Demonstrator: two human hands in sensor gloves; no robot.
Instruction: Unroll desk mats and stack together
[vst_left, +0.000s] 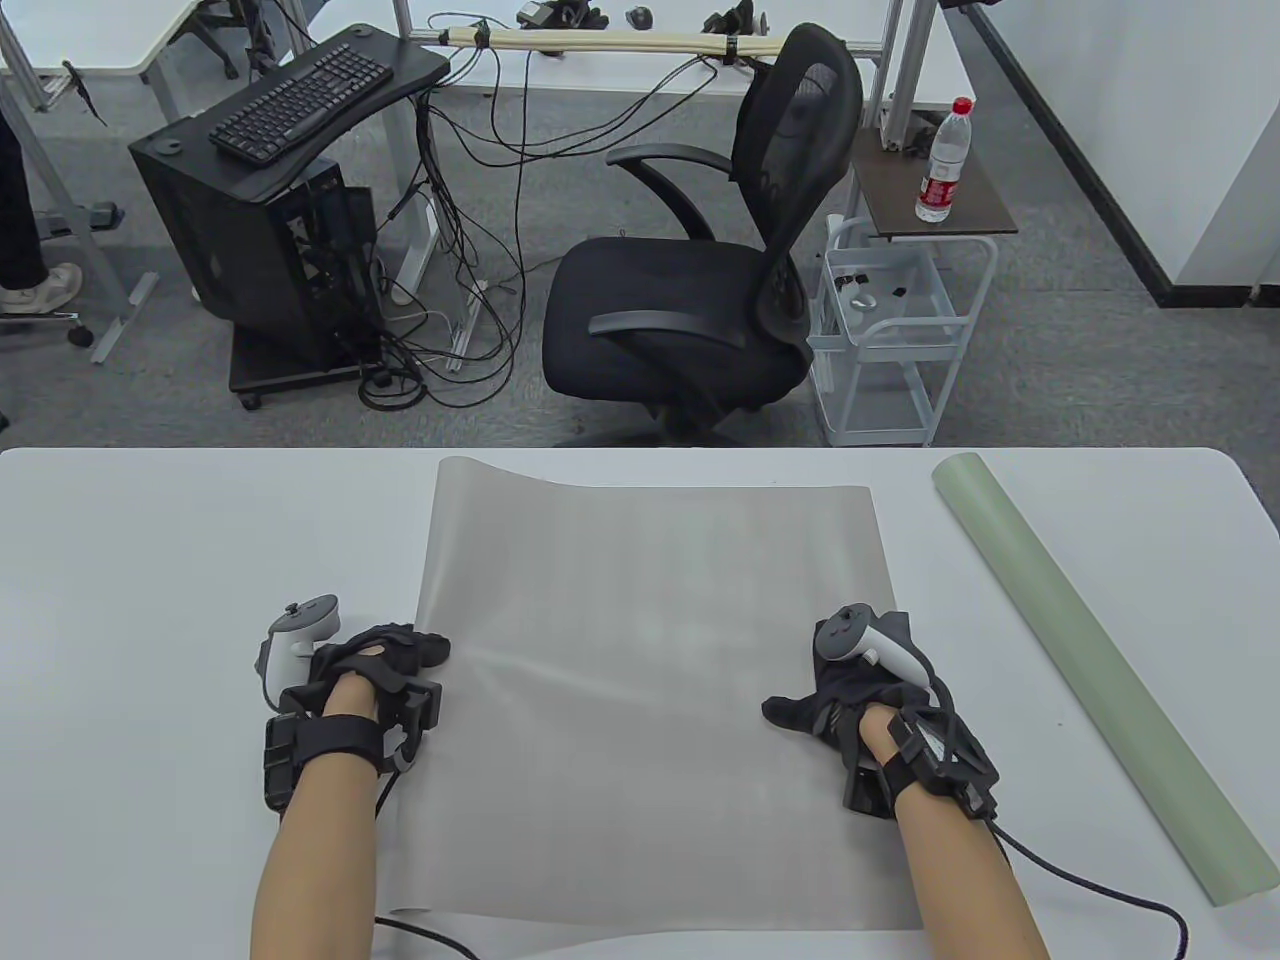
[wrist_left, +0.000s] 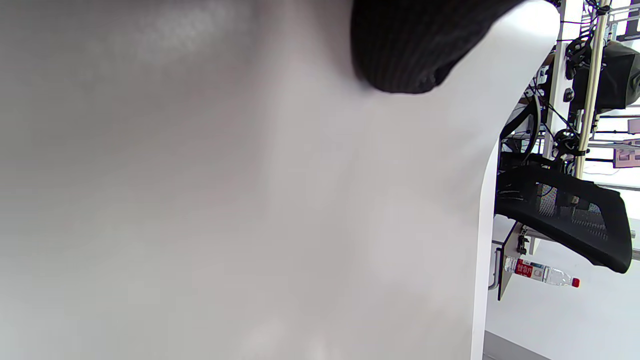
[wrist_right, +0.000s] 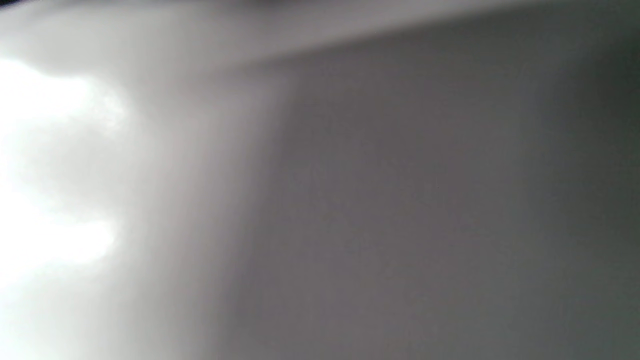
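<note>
Grey mat: unrolled on the table, far edge slightly lifted.
My left hand: fingers rest on its left edge; grip unclear.
My right hand: lies flat, fingers spread on its right side.
Green mat: rolled, lying diagonally at my right.

An office: grey carpet floor, a black mesh chair, a keyboard on a stand above a PC tower with tangled cables, a white cart, a water bottle and white desks behind.
</note>
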